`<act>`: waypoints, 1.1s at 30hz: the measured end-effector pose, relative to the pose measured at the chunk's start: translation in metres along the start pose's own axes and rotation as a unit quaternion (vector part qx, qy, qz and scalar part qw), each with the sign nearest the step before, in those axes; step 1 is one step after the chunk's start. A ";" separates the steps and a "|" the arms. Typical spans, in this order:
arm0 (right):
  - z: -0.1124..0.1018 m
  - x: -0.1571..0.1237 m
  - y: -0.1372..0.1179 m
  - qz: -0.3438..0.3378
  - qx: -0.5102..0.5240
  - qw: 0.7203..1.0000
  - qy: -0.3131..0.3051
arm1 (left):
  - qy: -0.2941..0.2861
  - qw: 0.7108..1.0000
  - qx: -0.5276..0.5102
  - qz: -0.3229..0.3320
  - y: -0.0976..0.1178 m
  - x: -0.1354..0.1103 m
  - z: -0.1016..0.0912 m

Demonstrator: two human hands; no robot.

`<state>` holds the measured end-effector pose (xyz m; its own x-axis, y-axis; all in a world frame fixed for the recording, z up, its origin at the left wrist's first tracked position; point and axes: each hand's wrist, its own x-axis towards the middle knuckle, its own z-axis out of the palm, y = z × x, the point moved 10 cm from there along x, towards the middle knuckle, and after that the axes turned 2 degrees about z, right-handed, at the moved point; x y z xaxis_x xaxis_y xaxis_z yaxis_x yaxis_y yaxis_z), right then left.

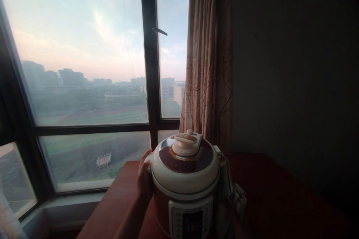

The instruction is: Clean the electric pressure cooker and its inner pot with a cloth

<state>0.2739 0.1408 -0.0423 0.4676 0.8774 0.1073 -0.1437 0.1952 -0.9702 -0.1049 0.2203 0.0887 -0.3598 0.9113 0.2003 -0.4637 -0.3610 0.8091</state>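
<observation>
A white and brown electric pressure cooker (183, 183) stands upright on a reddish-brown table, its lid in place. On top is a round lid knob (186, 143) with a brown cap, and on the front a control panel (193, 218) with a dark display. My left hand (144, 181) is closed around the side handle at the cooker's left. A crumpled pale cloth (234, 190) hangs against the right side, just below the right handle (220, 153). My right hand (231, 213) is at this cloth, bunching it; its fingers are mostly hidden in shadow and folds.
The reddish-brown table (112, 209) reaches out on both sides of the cooker. Behind it are a dark-framed window (151, 63) with a handle and a long patterned curtain (204, 63). A dark wall (280, 63) fills the right side.
</observation>
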 end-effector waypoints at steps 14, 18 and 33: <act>0.054 0.071 -0.004 0.122 0.129 0.979 -0.100 | 0.014 1.000 -0.004 0.011 0.001 0.000 -0.003; 0.086 0.098 -0.034 0.089 0.108 0.974 -0.175 | 0.003 1.000 -0.011 0.005 -0.002 0.001 -0.003; 0.091 0.116 -0.134 0.053 0.035 0.969 -0.238 | -0.022 1.000 -0.008 0.020 -0.006 0.002 -0.005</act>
<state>0.2674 0.2562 0.1199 -0.0057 0.9936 0.1125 -0.2345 0.1080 -0.9661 -0.1065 0.2238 0.0815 -0.3423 0.9040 0.2560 -0.4636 -0.3995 0.7909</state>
